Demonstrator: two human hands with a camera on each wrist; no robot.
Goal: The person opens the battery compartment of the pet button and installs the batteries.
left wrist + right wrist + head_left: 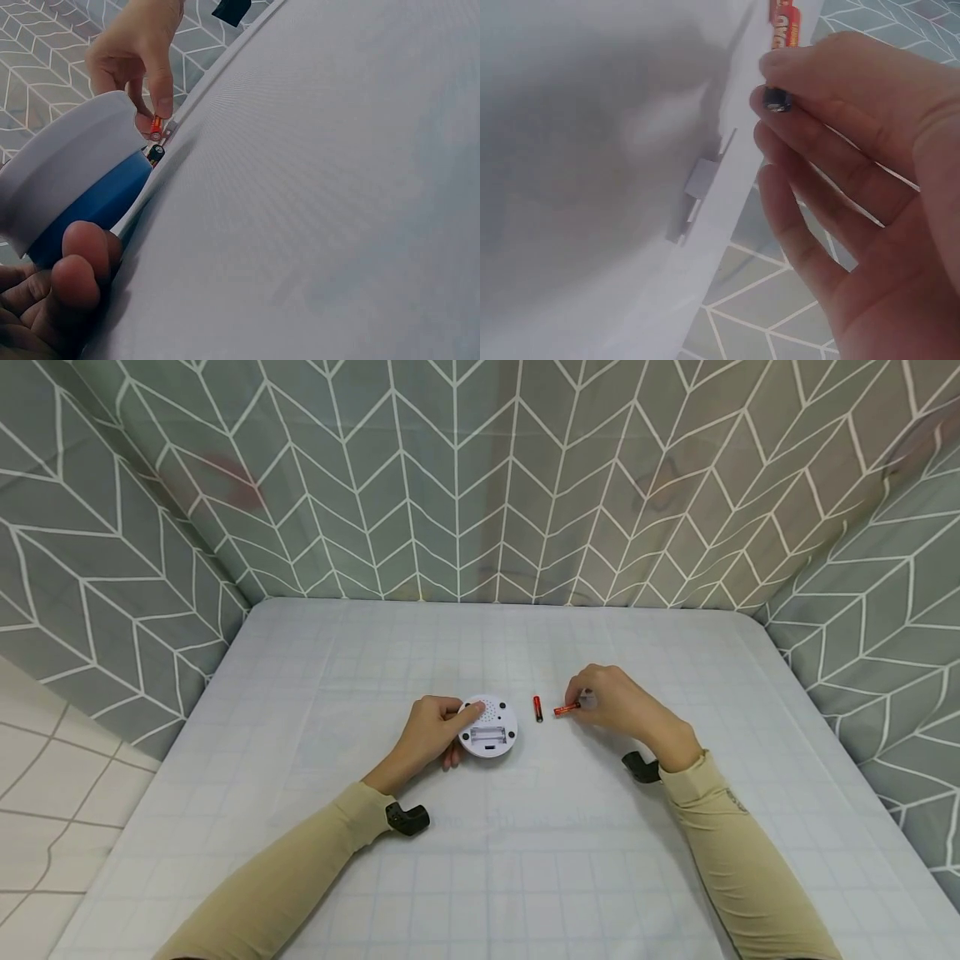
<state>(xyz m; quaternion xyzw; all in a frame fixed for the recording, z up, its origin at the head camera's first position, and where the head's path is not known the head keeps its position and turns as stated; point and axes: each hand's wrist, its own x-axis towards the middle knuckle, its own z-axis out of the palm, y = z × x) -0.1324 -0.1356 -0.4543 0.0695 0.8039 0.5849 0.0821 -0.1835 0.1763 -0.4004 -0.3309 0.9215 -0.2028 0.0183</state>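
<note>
My left hand point(432, 727) grips a round white device point(504, 747) at its left edge, thumb on the upward-facing underside and fingers beneath. That underside has a speaker grille, dark feet and an uncovered battery compartment point(489, 735) with no battery visible inside. In the left wrist view, the device's side shows white and blue bands point(97, 196). Right of the device, my right hand point(613, 700) pinches a red-and-black battery point(778, 37) between thumb and fingers, just above the table. A second red-and-black battery point(537, 708) lies between the device and my right hand.
A small pale battery cover point(701, 178) lies on the table near my right hand. The table has a white, faintly gridded cloth point(375, 652). Grey chevron-patterned curtains point(480, 485) stand behind it and along both sides. Each wrist carries a black camera mount point(407, 819).
</note>
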